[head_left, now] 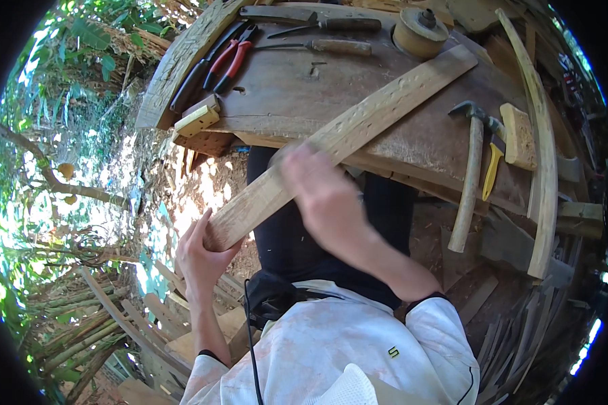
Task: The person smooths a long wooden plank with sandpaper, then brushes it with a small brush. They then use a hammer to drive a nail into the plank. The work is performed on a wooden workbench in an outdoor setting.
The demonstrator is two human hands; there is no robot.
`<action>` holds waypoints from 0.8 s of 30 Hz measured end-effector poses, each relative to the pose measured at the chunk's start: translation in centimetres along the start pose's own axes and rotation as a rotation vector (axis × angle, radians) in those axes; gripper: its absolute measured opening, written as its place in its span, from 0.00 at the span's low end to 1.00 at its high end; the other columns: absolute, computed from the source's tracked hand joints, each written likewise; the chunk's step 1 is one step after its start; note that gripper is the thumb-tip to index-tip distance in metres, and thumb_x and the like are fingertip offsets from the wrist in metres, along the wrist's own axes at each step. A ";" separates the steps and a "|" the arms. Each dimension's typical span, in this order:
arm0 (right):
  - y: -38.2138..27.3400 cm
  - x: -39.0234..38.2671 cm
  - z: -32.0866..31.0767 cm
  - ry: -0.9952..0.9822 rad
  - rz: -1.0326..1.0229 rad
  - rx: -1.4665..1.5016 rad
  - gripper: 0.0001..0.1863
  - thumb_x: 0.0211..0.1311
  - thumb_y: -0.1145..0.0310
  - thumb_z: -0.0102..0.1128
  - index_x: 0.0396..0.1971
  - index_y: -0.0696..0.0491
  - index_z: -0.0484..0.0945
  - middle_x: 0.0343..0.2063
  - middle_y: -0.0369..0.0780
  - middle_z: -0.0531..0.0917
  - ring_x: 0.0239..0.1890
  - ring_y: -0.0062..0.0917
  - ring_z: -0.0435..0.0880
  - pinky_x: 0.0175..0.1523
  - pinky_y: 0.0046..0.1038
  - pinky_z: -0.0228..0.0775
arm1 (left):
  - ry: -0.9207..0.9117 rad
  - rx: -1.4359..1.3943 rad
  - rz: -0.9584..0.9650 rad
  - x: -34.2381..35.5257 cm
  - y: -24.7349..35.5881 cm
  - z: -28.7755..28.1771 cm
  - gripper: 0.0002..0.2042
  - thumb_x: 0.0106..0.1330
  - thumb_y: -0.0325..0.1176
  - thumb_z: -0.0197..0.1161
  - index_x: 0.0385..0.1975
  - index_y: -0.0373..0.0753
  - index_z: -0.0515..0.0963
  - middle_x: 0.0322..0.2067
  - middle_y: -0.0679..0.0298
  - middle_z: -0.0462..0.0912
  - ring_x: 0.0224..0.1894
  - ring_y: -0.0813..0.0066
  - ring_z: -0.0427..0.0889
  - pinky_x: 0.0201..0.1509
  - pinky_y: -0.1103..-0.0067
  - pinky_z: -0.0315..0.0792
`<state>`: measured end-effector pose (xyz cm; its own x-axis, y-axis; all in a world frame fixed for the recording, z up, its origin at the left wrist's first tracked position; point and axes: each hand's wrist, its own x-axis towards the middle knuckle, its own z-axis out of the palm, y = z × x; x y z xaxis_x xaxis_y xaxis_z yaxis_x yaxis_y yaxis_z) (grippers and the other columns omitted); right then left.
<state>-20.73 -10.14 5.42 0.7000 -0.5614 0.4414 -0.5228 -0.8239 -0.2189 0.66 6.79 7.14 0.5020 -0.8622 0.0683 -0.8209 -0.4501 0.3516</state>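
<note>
A big wooden bench held one end of a long plank. The left hand had its fingers wrapped around the plank's near end. The right hand lay blurred on the plank's middle; its fingers could not be told. A hammer lay nearby.

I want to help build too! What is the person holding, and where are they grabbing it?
A long wooden plank. The left hand grips its near end; the blurred right hand lies on its middle.
</note>
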 end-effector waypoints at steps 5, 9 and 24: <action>0.9 0.1 -0.7 -0.040 0.092 0.260 0.23 0.64 0.73 0.54 0.59 0.62 0.78 0.62 0.48 0.81 0.67 0.38 0.78 0.72 0.38 0.69 | -0.061 0.026 0.015 -1.2 -1.5 0.4 0.39 0.39 0.37 0.86 0.58 0.38 0.81 0.37 0.59 0.85 0.39 0.60 0.85 0.46 0.69 0.79; 5.8 -0.3 -0.1 0.139 0.209 -0.071 0.23 0.64 0.71 0.54 0.58 0.61 0.78 0.59 0.47 0.82 0.64 0.40 0.79 0.70 0.36 0.72 | 0.095 0.009 0.093 -3.0 -4.7 0.3 0.37 0.38 0.35 0.86 0.55 0.38 0.83 0.36 0.59 0.84 0.39 0.60 0.85 0.46 0.69 0.79; -1.9 -0.4 -0.2 -0.082 0.095 -0.012 0.26 0.61 0.71 0.56 0.59 0.66 0.77 0.59 0.52 0.81 0.65 0.41 0.79 0.74 0.39 0.67 | 0.016 -0.035 0.065 -1.9 -2.8 0.6 0.37 0.37 0.34 0.86 0.56 0.40 0.83 0.36 0.60 0.86 0.36 0.64 0.85 0.42 0.71 0.79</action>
<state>-20.17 -8.33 5.82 0.6845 -0.6416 0.3462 -0.5939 -0.7661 -0.2458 1.81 9.56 5.45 0.4521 -0.8855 0.1072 -0.8423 -0.3843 0.3779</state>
